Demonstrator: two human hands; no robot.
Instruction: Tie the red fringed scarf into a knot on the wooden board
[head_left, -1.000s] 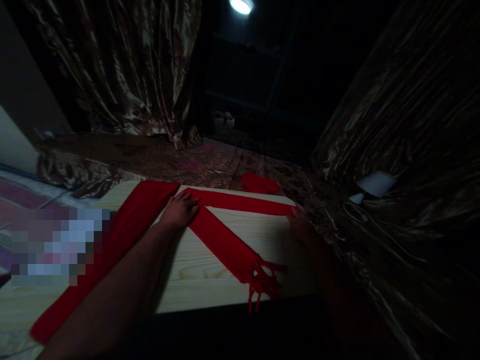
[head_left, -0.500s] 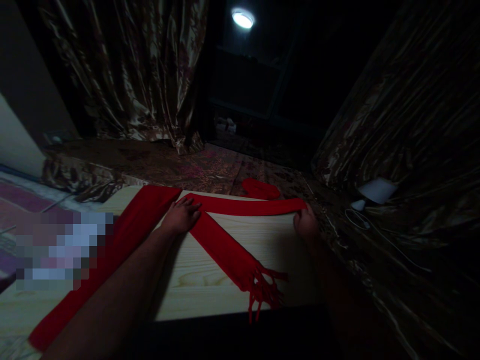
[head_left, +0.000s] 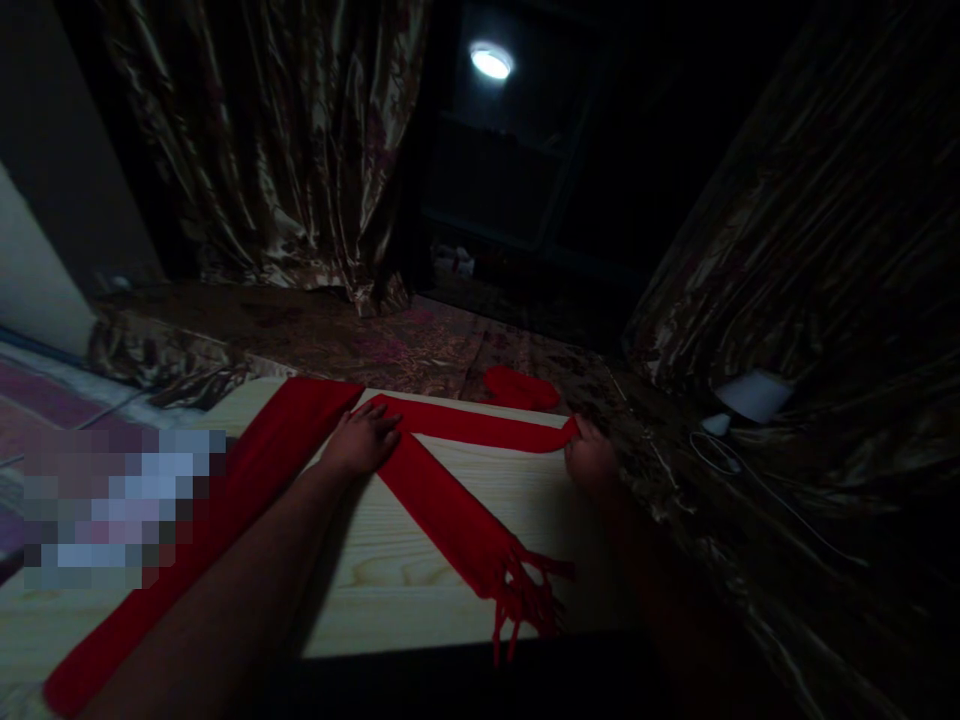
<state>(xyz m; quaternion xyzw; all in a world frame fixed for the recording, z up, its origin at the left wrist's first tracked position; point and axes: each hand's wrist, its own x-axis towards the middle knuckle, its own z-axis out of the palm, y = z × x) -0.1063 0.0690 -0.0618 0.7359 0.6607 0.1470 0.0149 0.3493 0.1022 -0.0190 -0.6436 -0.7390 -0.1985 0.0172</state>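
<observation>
A red fringed scarf (head_left: 457, 515) lies across a pale wooden table (head_left: 390, 600), bent into a sharp corner at the far edge. On that corner my left hand (head_left: 361, 440) rests with its fingers spread flat over the cloth. One stretch runs rightward to my right hand (head_left: 592, 455), whose fingers pinch it near the table's right side. The fringe hangs loose at the near end of the other stretch. To the left, under my left forearm, lies a long red strip of cloth (head_left: 255, 470); whether it joins the scarf is hidden by my hand.
Another red cloth piece (head_left: 521, 388) lies beyond the table on a patterned covered ledge (head_left: 420, 335). A small white lamp (head_left: 754, 395) with a cord stands at the right. Patterned curtains (head_left: 300, 150) hang behind. A blurred patch (head_left: 127, 510) covers the left side.
My right hand has moved left and slightly nearer with the scarf's end, so that the stretch between my hands is slacker. My left hand has stayed on the corner.
</observation>
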